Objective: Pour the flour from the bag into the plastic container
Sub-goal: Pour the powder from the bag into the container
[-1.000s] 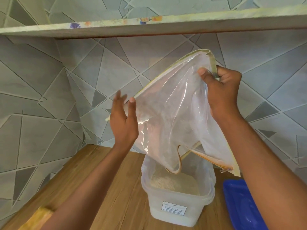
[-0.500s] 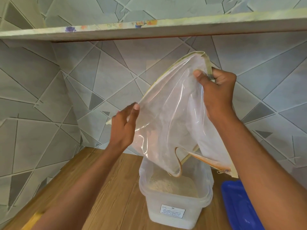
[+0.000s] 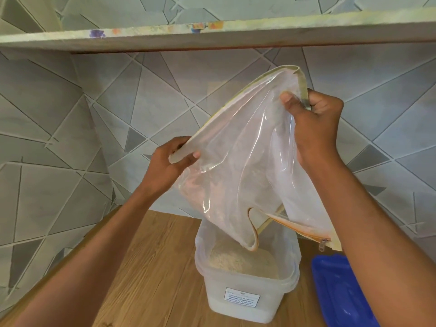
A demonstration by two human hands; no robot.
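Observation:
A clear plastic zip bag (image 3: 238, 166) with a pale cloth border hangs upside down, its open zipper mouth dipping into the translucent plastic container (image 3: 245, 296). Flour (image 3: 238, 261) is heaped inside the container, which stands on the wooden counter and carries a white label. My left hand (image 3: 169, 166) pinches the bag's lower left corner by its border. My right hand (image 3: 313, 119) grips the raised upper corner by the border strip. A thin film of flour clings inside the bag.
A blue lid (image 3: 339, 291) lies on the counter right of the container, partly under my right forearm. A shelf (image 3: 212, 34) runs overhead. Grey tiled walls close in at the back and left of the wooden counter (image 3: 151, 267).
My left hand went from open beside the bag to gripping its lower left corner. The right hand kept its hold on the upper corner.

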